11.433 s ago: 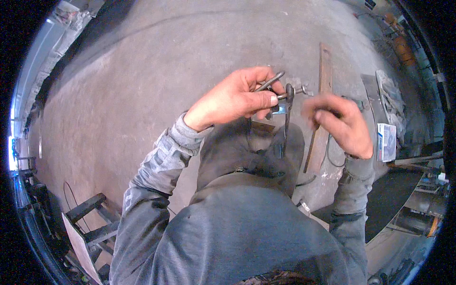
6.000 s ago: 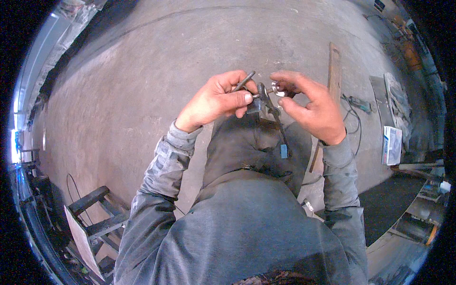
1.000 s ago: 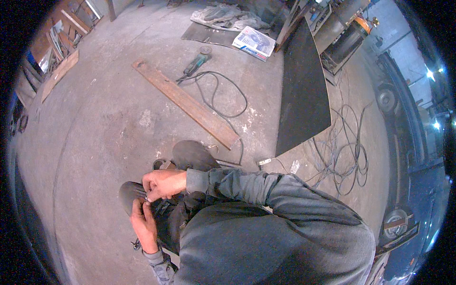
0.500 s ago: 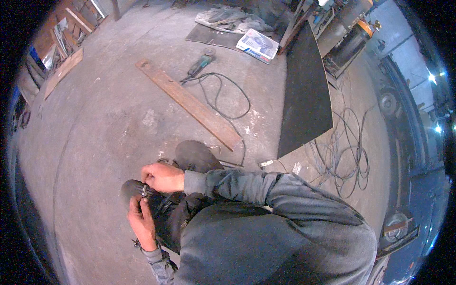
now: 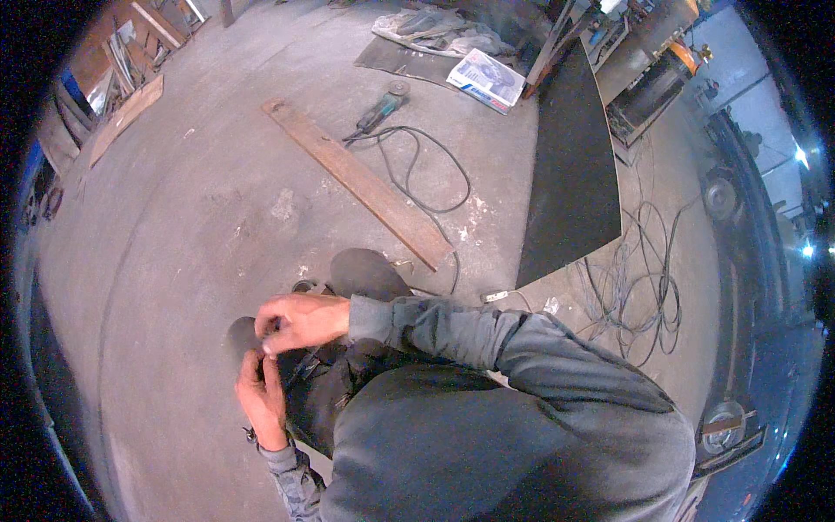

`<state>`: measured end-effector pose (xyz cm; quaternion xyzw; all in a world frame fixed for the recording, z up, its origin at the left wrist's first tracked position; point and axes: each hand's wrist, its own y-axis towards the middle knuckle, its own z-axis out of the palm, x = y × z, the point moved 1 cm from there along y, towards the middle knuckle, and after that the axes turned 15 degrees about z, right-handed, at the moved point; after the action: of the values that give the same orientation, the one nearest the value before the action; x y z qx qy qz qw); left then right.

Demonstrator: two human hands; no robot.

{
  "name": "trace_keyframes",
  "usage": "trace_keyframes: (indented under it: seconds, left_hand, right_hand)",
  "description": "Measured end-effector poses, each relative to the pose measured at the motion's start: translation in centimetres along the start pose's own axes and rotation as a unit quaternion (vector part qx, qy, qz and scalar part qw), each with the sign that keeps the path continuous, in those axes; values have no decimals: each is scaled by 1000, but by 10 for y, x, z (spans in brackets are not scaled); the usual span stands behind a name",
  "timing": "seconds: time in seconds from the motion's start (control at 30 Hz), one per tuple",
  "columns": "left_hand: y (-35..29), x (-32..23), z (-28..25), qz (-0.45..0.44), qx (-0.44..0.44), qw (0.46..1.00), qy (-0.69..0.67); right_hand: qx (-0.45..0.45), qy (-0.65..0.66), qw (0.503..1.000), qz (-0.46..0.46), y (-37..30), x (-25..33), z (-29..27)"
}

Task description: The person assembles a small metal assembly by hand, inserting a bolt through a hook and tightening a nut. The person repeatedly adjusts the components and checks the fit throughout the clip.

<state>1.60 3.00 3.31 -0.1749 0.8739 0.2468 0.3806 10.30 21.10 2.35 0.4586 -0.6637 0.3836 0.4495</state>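
From my remote seat I watch both bare hands meet low on the left of the head view, just over the dark left knee (image 5: 240, 336). The left hand (image 5: 261, 398) comes up from the lower edge, thumb and fingertips pinched together at a small part (image 5: 268, 350). The right hand (image 5: 302, 323) reaches across from the right with its fingers curled in at that same spot; I cannot tell whether it grips or only touches. The part sits between the two sets of fingertips, so blurred and covered that I can't make out its shape

Past the right knee (image 5: 370, 270), a long wooden plank (image 5: 357, 181) lies aslant on the concrete floor (image 5: 183, 226). Just beyond it I see an angle grinder (image 5: 380, 113), its dark cord (image 5: 466, 187) looping round to the right. Farther off, a printed box (image 5: 487, 80) lies near some crumpled plastic sheeting (image 5: 444, 31). To the right of the plank is a large black panel (image 5: 574, 174), with tangled cables (image 5: 644, 296) beside its lower corner. At the upper right I see a dark cylinder (image 5: 657, 85), and along the right rim a dark blue vehicle (image 5: 783, 365)
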Motion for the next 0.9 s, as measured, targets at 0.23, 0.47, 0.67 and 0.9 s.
trace_keyframes:
  seconds: [0.23, 0.47, 0.67, 0.9]
  left_hand:
    - [1, 1, 4, 1, 32, 999, 12]
    - [0, 2, -2, -10, -5, 1000, 14]
    - [10, -2, -11, 16, -5, 999, 49]
    - [5, 1, -20, 65, 44, 997, 23]
  right_hand:
    - [161, 39, 949, 268, -6, 14, -6]
    - [32, 80, 983, 163, 7, -9, 6]
    - [224, 271, 899, 262, -3, -5, -5]
    - [228, 205, 915, 262, 4, -4, -1]
